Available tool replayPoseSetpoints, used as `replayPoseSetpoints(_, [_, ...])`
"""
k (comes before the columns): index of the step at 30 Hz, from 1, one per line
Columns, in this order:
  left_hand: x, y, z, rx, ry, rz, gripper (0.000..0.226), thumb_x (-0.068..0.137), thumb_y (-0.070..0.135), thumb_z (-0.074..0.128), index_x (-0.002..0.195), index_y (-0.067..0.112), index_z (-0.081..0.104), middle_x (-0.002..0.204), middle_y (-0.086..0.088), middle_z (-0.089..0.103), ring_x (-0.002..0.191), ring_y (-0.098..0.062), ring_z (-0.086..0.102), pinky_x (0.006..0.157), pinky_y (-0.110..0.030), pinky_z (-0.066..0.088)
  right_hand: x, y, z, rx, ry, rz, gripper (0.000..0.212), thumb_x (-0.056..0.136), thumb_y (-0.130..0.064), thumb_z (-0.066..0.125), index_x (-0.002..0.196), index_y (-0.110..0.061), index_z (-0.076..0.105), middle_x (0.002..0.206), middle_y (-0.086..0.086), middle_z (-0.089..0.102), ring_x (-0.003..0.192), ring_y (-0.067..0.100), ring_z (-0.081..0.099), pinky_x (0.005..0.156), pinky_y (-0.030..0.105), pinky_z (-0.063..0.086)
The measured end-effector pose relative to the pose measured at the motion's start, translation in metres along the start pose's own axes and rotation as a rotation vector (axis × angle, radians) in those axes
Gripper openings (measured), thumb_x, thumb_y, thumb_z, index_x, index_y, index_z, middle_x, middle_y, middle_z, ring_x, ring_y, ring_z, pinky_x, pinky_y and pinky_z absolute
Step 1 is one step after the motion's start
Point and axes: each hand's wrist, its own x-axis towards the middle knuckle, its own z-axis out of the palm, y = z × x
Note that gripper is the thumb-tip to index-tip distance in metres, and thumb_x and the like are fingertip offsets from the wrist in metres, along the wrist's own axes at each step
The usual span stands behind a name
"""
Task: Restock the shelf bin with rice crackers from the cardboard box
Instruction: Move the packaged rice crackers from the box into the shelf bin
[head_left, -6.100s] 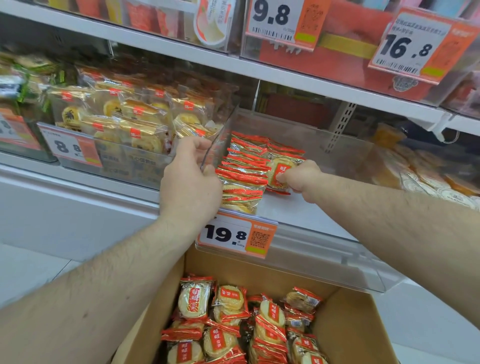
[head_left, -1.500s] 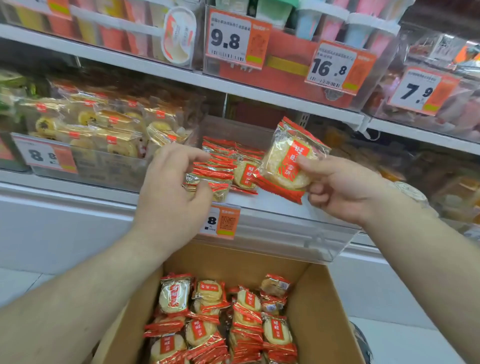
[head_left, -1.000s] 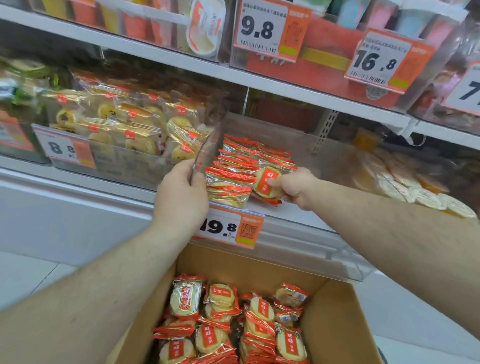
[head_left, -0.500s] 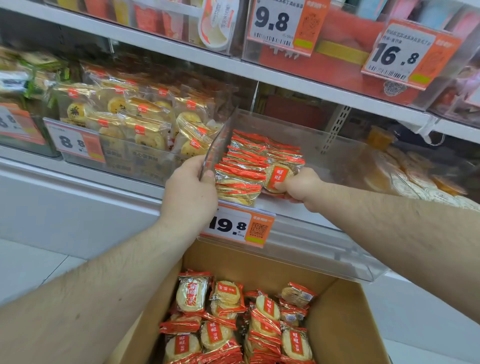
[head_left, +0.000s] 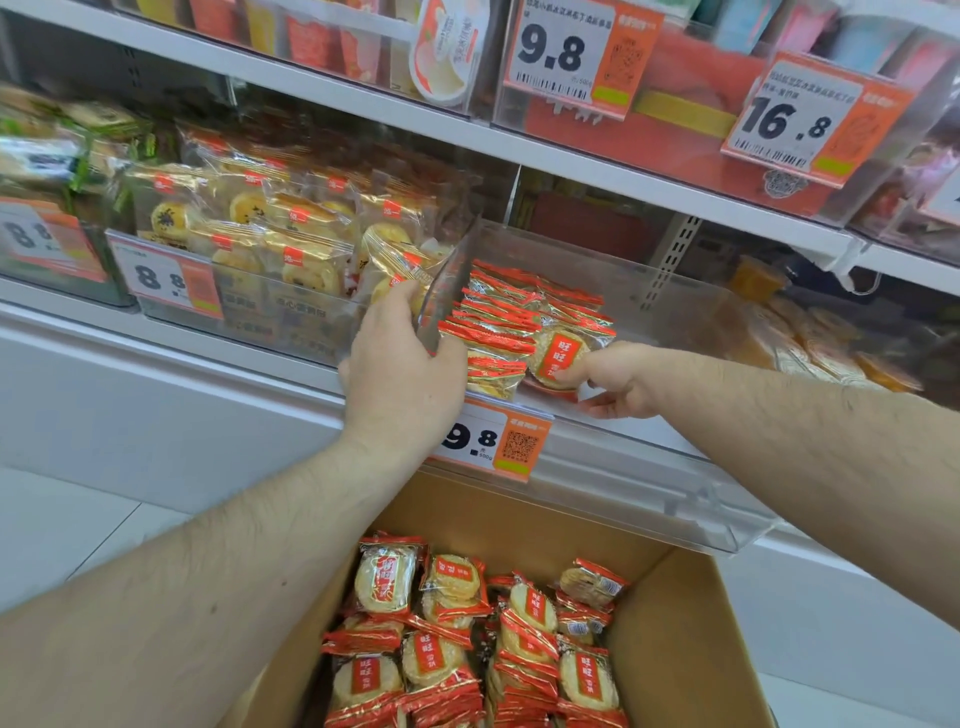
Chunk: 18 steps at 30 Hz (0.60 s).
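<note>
Right hand pinches a cracker packet just right of the stacked row (left hand grips the bin wall).

- The cardboard box runs off the bottom edge.
- The left hand hides the first digit of the price tag.
- Far-left packets are blurred.

The shelf bin is clear, glossy plastic. The rice crackers sit in shiny, crinkled plastic wrappers with red ends. The cardboard box is matt brown. The price tag looks like smooth printed paper.
</note>
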Motion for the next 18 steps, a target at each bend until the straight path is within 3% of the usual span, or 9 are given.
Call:
replayPoseSetpoints(3, [-0.011, 0.003, -0.003, 0.157, 0.103, 0.285, 0.047, 0.085, 0.023, 0.055, 0.132, 0.017, 0.047, 0.132, 0.002, 0.048, 0.127, -0.018, 0.040, 0.108, -0.045, 0.028, -0.019, -0.001, -0.011, -0.068, 0.006, 0.020, 0.054, 0.087, -0.022, 0.073, 0.134, -0.012, 0.047, 0.132, 0.015, 0.048, 0.081, 0.023, 0.065, 0.062, 0.029, 0.056])
replayPoseSetpoints(5, [-0.021, 0.003, -0.003, 0.199, 0.097, 0.508, 0.045, 0.081, 0.024, 0.053, 0.125, 0.013, 0.051, 0.128, -0.003, 0.051, 0.123, -0.022, 0.042, 0.102, -0.041, 0.029, -0.035, 0.001, -0.017, -0.093, 0.063, -0.033, 0.046, 0.087, -0.022, 0.073, 0.125, -0.010, 0.051, 0.123, 0.016, 0.053, 0.079, 0.024, 0.065, 0.065, 0.031, 0.057])
replayPoseSetpoints(8, [-0.033, 0.004, 0.002, 0.198, 0.003, 0.663, 0.041, 0.080, 0.023, 0.052, 0.120, 0.013, 0.055, 0.119, -0.003, 0.057, 0.112, -0.022, 0.048, 0.094, -0.036, 0.034, -0.062, 0.010, -0.021, -0.139, 0.215, -0.175, 0.026, 0.082, -0.020, 0.073, 0.100, -0.003, 0.064, 0.096, 0.012, 0.062, 0.068, 0.024, 0.059, 0.057, 0.030, 0.048])
replayPoseSetpoints(10, [-0.042, 0.006, 0.006, 0.152, -0.112, 0.684, 0.037, 0.081, 0.021, 0.052, 0.118, 0.015, 0.056, 0.109, 0.003, 0.059, 0.101, -0.018, 0.053, 0.088, -0.038, 0.042, -0.087, 0.017, -0.018, -0.162, 0.329, -0.309, 0.009, 0.081, -0.017, 0.070, 0.079, -0.009, 0.068, 0.078, 0.006, 0.064, 0.064, 0.021, 0.055, 0.053, 0.026, 0.042])
replayPoseSetpoints(14, [-0.064, 0.004, 0.010, 0.085, -0.418, 0.542, 0.024, 0.088, 0.015, 0.055, 0.108, 0.026, 0.058, 0.085, 0.014, 0.060, 0.074, -0.003, 0.053, 0.069, -0.025, 0.045, -0.150, 0.033, -0.001, -0.233, 0.543, -0.580, 0.012, 0.078, -0.014, 0.060, 0.068, -0.014, 0.067, 0.066, -0.008, 0.063, 0.065, 0.007, 0.057, 0.053, 0.019, 0.041])
replayPoseSetpoints(16, [-0.079, -0.004, 0.015, 0.145, -0.608, 0.418, 0.020, 0.089, 0.015, 0.056, 0.102, 0.030, 0.057, 0.081, 0.011, 0.061, 0.071, -0.003, 0.054, 0.066, -0.023, 0.045, -0.169, 0.054, 0.012, -0.215, 0.527, -0.604, 0.011, 0.076, -0.014, 0.061, 0.067, -0.013, 0.066, 0.058, -0.008, 0.060, 0.058, 0.004, 0.053, 0.048, 0.013, 0.038])
replayPoseSetpoints(18, [-0.089, -0.017, 0.020, 0.310, -0.804, 0.345, 0.018, 0.089, 0.018, 0.055, 0.099, 0.034, 0.056, 0.083, 0.011, 0.062, 0.076, -0.008, 0.058, 0.071, -0.027, 0.049, -0.168, 0.088, 0.029, -0.177, 0.449, -0.554, 0.011, 0.075, -0.013, 0.062, 0.064, -0.014, 0.063, 0.053, -0.007, 0.056, 0.053, 0.006, 0.051, 0.049, 0.018, 0.039])
